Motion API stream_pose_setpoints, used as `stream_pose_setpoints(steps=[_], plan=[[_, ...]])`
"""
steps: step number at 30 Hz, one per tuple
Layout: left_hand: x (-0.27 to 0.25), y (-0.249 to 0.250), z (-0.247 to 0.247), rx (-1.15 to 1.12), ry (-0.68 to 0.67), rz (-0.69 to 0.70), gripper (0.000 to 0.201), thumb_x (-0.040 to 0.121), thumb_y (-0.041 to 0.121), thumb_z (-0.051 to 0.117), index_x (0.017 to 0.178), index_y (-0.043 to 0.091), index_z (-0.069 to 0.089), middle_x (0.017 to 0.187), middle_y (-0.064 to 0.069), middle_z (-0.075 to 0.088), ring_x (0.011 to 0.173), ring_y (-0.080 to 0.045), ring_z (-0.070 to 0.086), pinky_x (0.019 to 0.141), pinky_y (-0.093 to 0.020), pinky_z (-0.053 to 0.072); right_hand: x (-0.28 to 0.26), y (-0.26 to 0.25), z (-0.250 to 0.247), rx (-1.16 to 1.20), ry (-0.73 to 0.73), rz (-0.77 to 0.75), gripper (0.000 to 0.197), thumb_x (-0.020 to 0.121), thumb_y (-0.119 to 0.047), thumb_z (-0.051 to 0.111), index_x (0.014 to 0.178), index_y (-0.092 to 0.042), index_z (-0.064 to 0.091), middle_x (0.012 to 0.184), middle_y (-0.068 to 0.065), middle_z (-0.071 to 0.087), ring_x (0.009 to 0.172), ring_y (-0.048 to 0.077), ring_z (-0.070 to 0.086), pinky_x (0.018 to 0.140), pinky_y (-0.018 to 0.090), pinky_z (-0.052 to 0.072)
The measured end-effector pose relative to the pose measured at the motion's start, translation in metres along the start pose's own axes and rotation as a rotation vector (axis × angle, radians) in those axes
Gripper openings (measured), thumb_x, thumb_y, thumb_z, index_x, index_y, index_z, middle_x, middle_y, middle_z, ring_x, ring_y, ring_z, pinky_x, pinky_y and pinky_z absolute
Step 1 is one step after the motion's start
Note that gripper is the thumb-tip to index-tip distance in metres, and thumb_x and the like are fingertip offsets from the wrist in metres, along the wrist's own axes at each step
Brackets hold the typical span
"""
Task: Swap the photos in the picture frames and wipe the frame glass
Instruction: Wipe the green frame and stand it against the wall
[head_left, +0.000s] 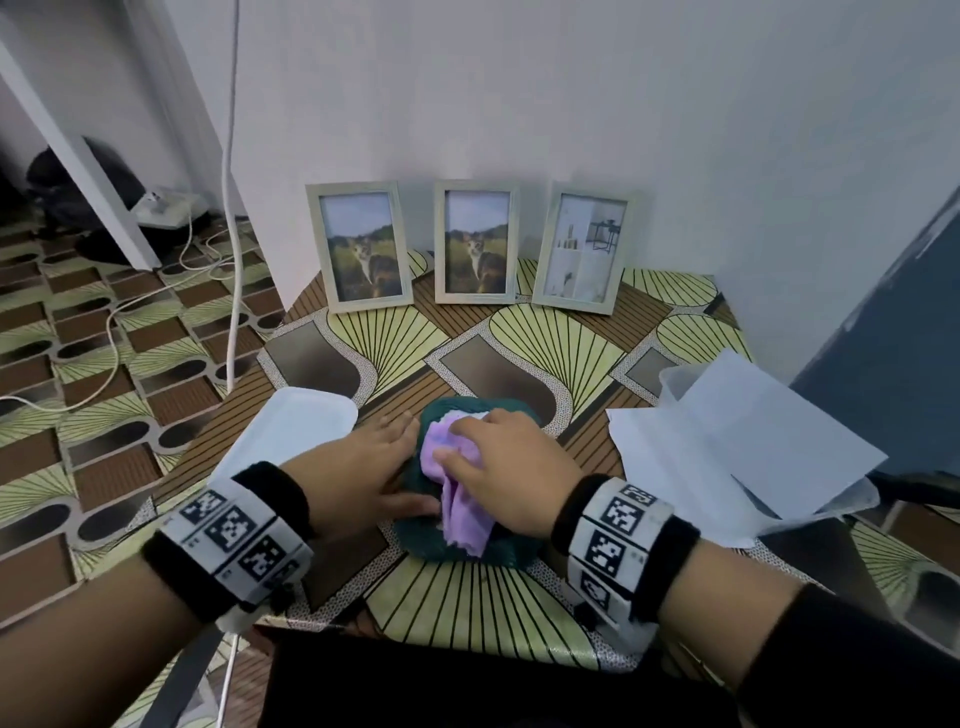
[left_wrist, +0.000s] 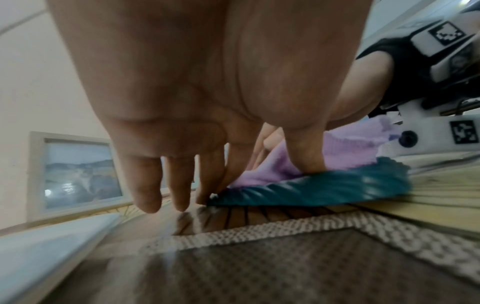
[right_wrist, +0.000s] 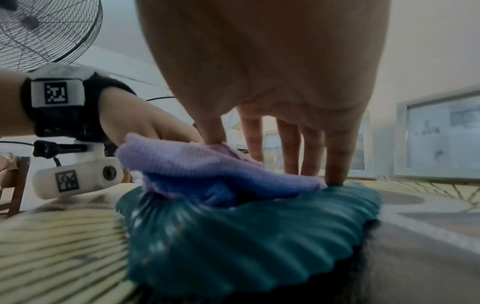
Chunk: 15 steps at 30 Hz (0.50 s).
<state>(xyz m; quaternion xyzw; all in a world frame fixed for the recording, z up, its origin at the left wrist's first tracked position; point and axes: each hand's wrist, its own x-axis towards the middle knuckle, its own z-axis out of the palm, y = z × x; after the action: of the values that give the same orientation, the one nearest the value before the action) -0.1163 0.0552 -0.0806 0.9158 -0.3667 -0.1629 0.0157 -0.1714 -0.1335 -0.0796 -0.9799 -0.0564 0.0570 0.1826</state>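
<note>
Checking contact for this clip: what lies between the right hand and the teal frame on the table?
The purple cloth lies under the right hand, on the teal frame; right wrist view shows it best.

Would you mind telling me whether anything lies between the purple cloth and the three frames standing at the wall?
Nothing visible does. The purple cloth sits in the teal tray under the right hand, and only bare patterned table separates it from the three frames. The white lid and papers lie off to the sides.
</note>
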Motion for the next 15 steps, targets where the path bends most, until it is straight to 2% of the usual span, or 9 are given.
stream_pose_setpoints(steps=[3,5,7,9,12,15], plan=[[0.002,0.006,0.006,-0.063,-0.008,0.025,0.098,0.080,0.075,0.041,0.154,0.017,0.012,0.162,-0.004,0.015,0.149,-0.011,0.011,0.120,-0.028,0.015,0.000,0.000,0.004,-0.032,-0.049,0.006,0.045,0.095,-0.048,0.045,0.133,-0.025,0.053,0.124,0.008,0.053,0.119,0.028,0.047,0.099,0.041,0.044],[0.000,0.008,0.008,-0.073,-0.013,-0.003,0.106,0.076,0.078,0.043,0.155,0.015,0.011,0.163,-0.006,0.012,0.149,-0.013,0.010,0.120,-0.027,0.015,-0.003,0.005,0.004,-0.055,-0.059,-0.036,0.043,0.094,-0.039,0.049,0.133,-0.023,0.053,0.125,0.006,0.053,0.118,0.027,0.050,0.096,0.040,0.046],[-0.002,0.010,0.011,-0.040,-0.024,-0.014,0.113,0.073,0.082,0.043,0.155,0.013,0.008,0.163,-0.007,0.006,0.150,-0.013,0.005,0.120,-0.026,0.012,-0.007,0.011,0.001,-0.043,-0.063,-0.080,0.039,0.092,-0.026,0.050,0.131,-0.020,0.054,0.125,0.004,0.054,0.116,0.026,0.053,0.096,0.040,0.047],[-0.003,0.012,0.012,-0.038,-0.031,0.006,0.116,0.073,0.081,0.046,0.155,0.013,0.000,0.163,-0.004,-0.005,0.149,-0.011,-0.007,0.120,-0.026,0.006,-0.010,0.017,-0.003,-0.030,-0.064,-0.112,0.040,0.091,-0.017,0.050,0.131,-0.019,0.055,0.128,0.004,0.056,0.117,0.025,0.054,0.098,0.040,0.045],[-0.002,0.016,0.012,-0.070,-0.040,0.045,0.118,0.075,0.079,0.049,0.154,0.015,-0.011,0.161,-0.001,-0.018,0.144,-0.008,-0.022,0.119,-0.025,-0.003,-0.017,0.025,-0.007,-0.005,-0.037,-0.154,0.040,0.092,-0.013,0.050,0.130,-0.020,0.056,0.127,0.004,0.058,0.114,0.027,0.055,0.096,0.039,0.044],[0.001,0.020,0.009,-0.121,-0.105,0.031,0.121,0.074,0.081,0.046,0.152,0.014,-0.018,0.158,0.000,-0.026,0.142,-0.006,-0.027,0.117,-0.023,-0.009,-0.029,0.031,-0.009,0.053,0.005,-0.172,0.042,0.089,-0.010,0.050,0.128,-0.024,0.060,0.123,0.002,0.063,0.108,0.026,0.058,0.089,0.037,0.046]])
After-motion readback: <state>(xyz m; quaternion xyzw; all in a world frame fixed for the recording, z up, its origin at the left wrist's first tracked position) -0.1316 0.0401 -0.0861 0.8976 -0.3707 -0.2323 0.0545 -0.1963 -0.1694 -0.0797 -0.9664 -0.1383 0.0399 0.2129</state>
